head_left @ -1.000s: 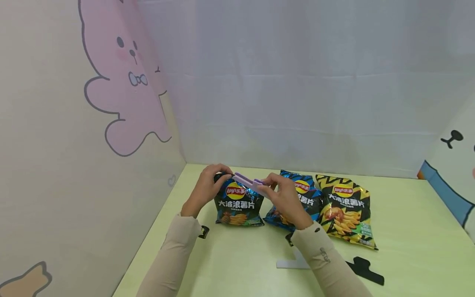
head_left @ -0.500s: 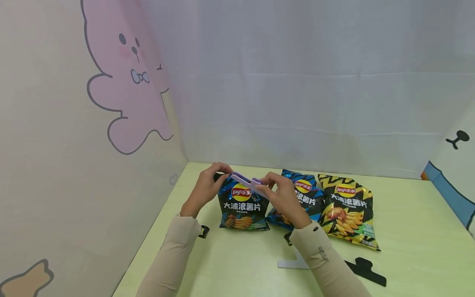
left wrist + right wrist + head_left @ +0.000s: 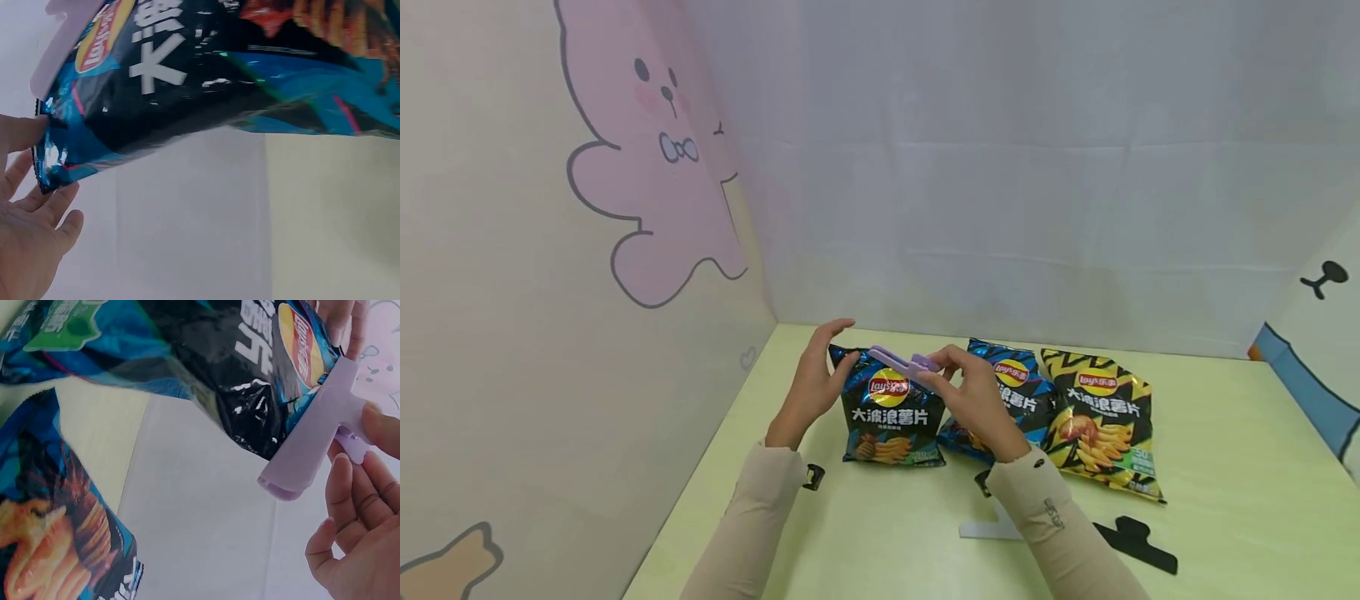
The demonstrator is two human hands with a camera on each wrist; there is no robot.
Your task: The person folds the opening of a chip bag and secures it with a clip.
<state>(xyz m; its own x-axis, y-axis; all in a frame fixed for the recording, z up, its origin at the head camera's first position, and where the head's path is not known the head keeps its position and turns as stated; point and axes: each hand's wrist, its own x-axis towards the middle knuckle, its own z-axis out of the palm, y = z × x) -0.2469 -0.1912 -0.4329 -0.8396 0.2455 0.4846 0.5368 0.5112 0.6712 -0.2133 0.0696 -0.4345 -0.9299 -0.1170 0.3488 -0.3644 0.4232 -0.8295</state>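
A blue-and-black chip bag (image 3: 891, 421) stands upright at the middle left of the table. Along its top edge sits a lilac bag clip (image 3: 309, 434), its long bar over the folded film. My right hand (image 3: 977, 404) pinches the clip's handle between thumb and fingers. My left hand (image 3: 812, 383) is at the bag's upper left corner with its fingers spread apart. In the left wrist view, the thumb of that hand (image 3: 28, 244) touches the bag's front near the corner, and the other fingers lie loosely behind it.
Right of the standing bag lie a second blue chip bag (image 3: 1018, 400) and a yellow-and-black chip bag (image 3: 1101, 425). Nearer the front are a white clip (image 3: 988, 530), partly behind the right sleeve, and a black clip (image 3: 1138, 546). Walls (image 3: 1000, 208) border the table's back and left.
The bag has shifted slightly right and stands straighter. My left hand has loosened its pinch on the corner and its fingers have spread. My right hand keeps its hold on the clip.
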